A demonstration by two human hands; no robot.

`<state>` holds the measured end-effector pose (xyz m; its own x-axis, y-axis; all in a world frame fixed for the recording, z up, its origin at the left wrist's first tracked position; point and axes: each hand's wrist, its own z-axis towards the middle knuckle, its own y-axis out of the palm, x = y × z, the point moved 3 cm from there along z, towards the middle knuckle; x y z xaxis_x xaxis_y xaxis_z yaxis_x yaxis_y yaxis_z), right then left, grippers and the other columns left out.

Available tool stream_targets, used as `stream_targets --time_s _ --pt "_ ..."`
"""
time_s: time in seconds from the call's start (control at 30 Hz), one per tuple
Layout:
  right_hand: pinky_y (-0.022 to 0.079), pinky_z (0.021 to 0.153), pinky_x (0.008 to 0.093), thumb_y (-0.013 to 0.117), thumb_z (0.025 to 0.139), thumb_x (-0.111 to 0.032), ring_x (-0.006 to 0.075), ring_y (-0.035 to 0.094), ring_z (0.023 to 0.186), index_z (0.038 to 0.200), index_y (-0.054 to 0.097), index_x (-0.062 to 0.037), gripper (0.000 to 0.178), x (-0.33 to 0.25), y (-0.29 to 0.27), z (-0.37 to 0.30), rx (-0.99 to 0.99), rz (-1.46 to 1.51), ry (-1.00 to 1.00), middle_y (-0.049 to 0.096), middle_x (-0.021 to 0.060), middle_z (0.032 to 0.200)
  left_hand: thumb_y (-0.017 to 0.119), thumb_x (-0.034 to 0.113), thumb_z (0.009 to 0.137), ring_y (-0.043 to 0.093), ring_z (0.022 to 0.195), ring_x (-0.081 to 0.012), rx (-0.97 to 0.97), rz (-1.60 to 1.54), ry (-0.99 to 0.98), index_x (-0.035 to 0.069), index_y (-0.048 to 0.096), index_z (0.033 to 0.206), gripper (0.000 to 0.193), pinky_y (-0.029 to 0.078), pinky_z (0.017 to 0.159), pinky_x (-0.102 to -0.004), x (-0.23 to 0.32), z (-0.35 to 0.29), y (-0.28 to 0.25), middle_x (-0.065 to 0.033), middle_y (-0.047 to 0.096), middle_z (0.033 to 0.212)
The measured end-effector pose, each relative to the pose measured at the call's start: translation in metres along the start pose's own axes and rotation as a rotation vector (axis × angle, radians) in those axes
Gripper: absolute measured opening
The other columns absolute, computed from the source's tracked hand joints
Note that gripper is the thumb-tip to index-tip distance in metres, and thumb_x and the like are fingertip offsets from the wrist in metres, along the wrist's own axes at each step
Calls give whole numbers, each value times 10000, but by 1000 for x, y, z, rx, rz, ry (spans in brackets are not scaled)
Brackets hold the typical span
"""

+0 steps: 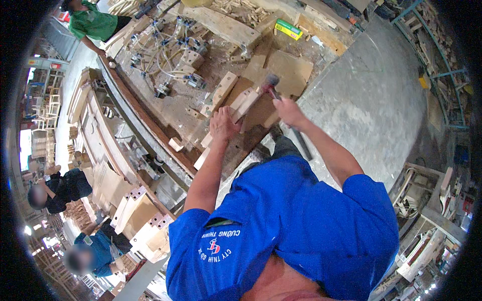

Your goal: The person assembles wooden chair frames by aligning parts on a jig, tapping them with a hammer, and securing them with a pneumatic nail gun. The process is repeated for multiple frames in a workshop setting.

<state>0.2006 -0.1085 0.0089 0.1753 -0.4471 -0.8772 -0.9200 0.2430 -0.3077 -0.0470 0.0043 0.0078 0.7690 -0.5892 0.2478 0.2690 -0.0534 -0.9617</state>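
Observation:
My right hand (290, 112) is wrapped round the dark handle of a hammer (271, 81). Its head is at the far end of a pale wooden piece (245, 104); whether the two touch, I cannot tell. My left hand (224, 124) is closed on the near end of that wooden piece, over the workbench (193, 128). Beneath the piece lies brown cardboard (288, 70). Just beyond my left hand is another wooden piece with dark holes (224, 88).
Clear hoses and metal fittings (168, 55) spread over the bench's far left. A green and yellow box (288, 29) stands near offcuts (241, 11) at the back. A person in green (93, 22) is at the far left edge; wooden parts (138, 213) are stacked at lower left.

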Motion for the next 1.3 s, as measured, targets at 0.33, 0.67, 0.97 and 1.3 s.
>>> stream_targets --time_s 0.33,0.67,0.97,1.3 --pt "409 399 320 464 1076 -454 137 514 462 948 547 -86 398 -53 -57 27 678 378 -98 531 31 654 842 402 732 628 1018 -327 -36 4 -10 73 565 1177 619 496 843 -466 -1 0 3 -120 622 1058" --pt "476 480 394 522 1028 -442 233 605 523 1018 608 -53 399 -14 -40 45 -26 -65 82 619 92 693 829 389 726 616 1023 -324 -27 11 -53 65 572 1211 638 488 839 -467 -1 -2 -3 -122 607 1056" --pt "505 916 558 602 964 -316 462 661 1021 1128 612 -10 347 -13 -114 146 502 -607 -28 682 276 1058 794 391 767 626 1011 -353 -99 -29 -68 67 589 1150 542 499 821 -488 12 20 -12 -144 603 1034" --pt "537 781 513 748 876 -198 331 674 994 1253 606 -48 429 -14 -93 148 -98 -118 -165 621 155 1266 841 440 744 642 881 -413 -78 -142 -289 45 545 1002 557 505 745 -520 51 42 -79 -178 608 910"
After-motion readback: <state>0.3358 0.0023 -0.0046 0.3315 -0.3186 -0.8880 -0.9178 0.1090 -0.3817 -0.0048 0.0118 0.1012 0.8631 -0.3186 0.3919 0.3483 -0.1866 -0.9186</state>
